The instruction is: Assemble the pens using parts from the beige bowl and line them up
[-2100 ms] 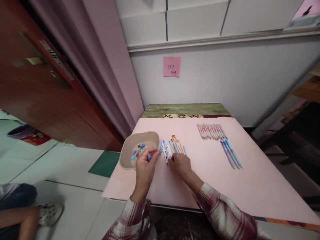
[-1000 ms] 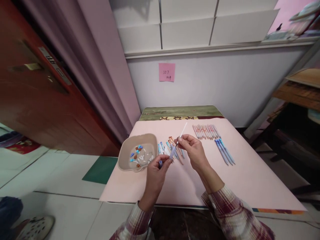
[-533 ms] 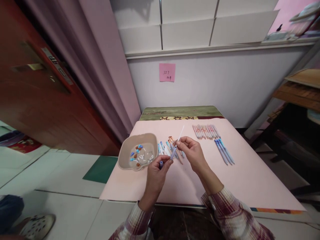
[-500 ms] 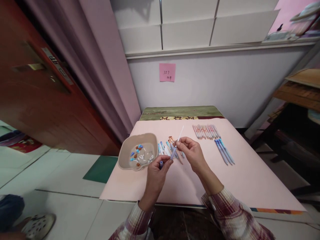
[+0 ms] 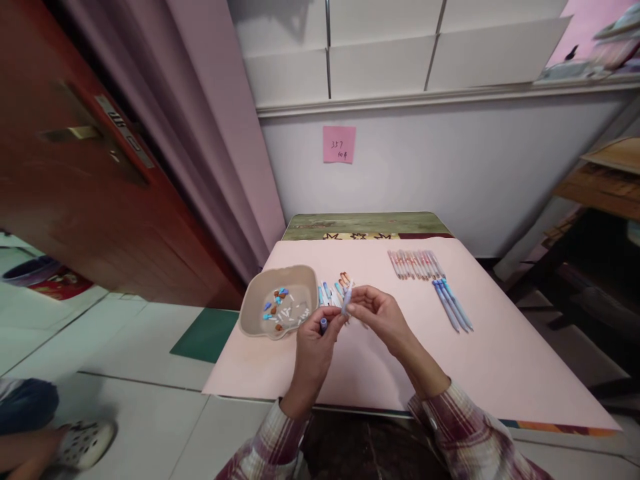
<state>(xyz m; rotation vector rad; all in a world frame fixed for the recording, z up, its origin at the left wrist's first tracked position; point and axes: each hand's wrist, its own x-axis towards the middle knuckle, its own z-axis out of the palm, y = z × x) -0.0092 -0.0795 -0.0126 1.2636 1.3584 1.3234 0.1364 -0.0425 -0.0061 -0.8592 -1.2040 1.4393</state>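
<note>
My left hand (image 5: 315, 340) pinches a pale purple pen barrel (image 5: 346, 301) that points up and away. A short dark purple pen part (image 5: 323, 325) is also tucked in the curled fingers of that hand. From the right, my right hand (image 5: 383, 317) closes its thumb and fingers on the same barrel. A white tip shows at the barrel's upper end. Behind the hands lie loose pen parts (image 5: 327, 292) in blue, white and orange, partly hidden by my fingers.
At the left of the pink table (image 5: 480, 380) sits a beige basin (image 5: 253, 327) with small blue, brown and white pieces. Rows of clear pens (image 5: 415, 265) and blue pens (image 5: 451, 305) lie on the right. A person's shoe (image 5: 87, 443) is at lower left.
The thin white pen refill that my right hand held above the barrel has gone down into it, with only a tip showing. My right hand has moved down to the barrel.
</note>
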